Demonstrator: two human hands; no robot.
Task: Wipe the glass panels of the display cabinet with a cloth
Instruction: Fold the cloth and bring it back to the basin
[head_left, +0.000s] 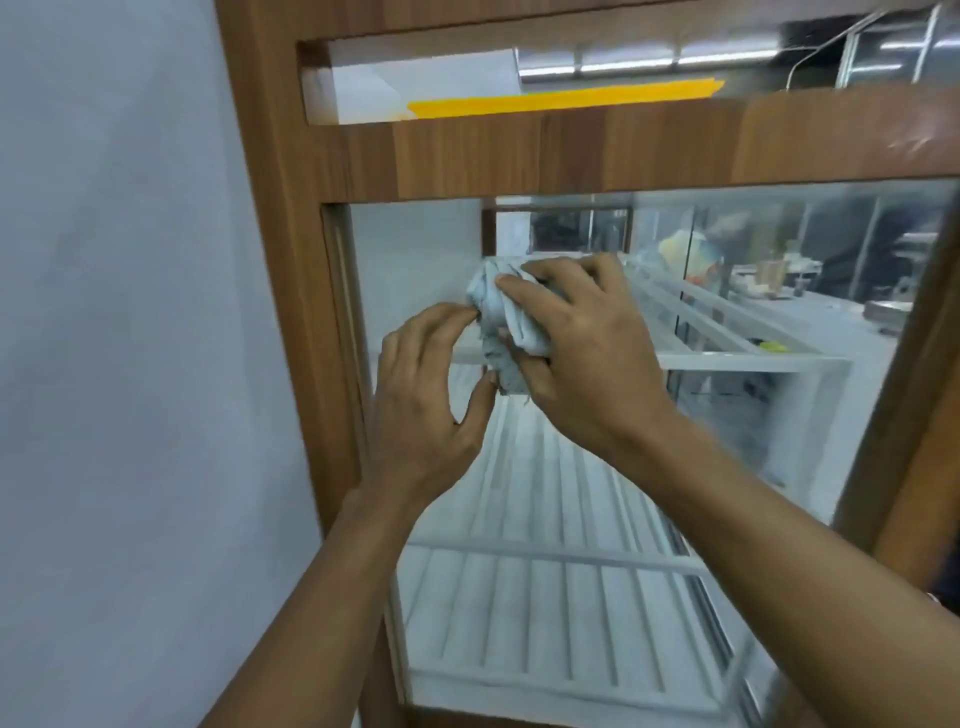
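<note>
A wood-framed display cabinet (291, 218) fills the view, with a large glass panel (779, 415) in front of me. A crumpled pale blue-grey cloth (493, 306) is bunched against the upper left part of that glass. My right hand (587, 353) lies over the cloth and grips it, fingers spread across its top. My left hand (426, 395) sits just left of it, fingertips and thumb pinching the cloth's left edge and hanging corner. Both forearms reach up from the bottom of the view.
White slatted shelves (545, 597) show behind the glass, one high and one low. A plain grey wall (130, 364) stands close on the left. Above the panel is a wooden crossbar (571, 150) and a narrow opening with a yellow strip (561, 98). Reflections of a room fill the right glass.
</note>
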